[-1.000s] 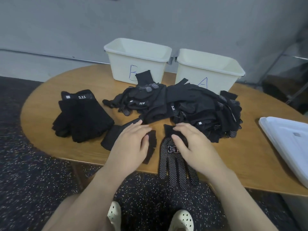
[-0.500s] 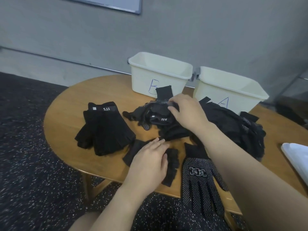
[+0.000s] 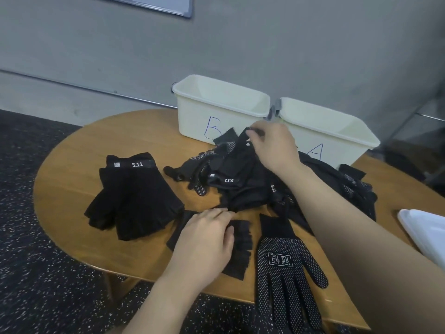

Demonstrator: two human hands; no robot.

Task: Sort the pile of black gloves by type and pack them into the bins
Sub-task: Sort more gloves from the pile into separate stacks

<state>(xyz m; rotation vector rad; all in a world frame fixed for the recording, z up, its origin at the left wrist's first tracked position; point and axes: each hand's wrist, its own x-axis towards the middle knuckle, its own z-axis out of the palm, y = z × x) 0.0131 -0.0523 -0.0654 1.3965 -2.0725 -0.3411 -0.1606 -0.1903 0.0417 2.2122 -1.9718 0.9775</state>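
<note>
Glove pile (image 3: 245, 179): right hand (image 3: 272, 148) fingers pinch top glove (image 3: 237, 153).

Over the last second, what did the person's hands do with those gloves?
The right hand left the dotted glove near the table edge, reached back to the pile and now pinches a glove there. The left hand stayed on the fingerless glove. The 5.11 stack and both bins are unchanged.
</note>
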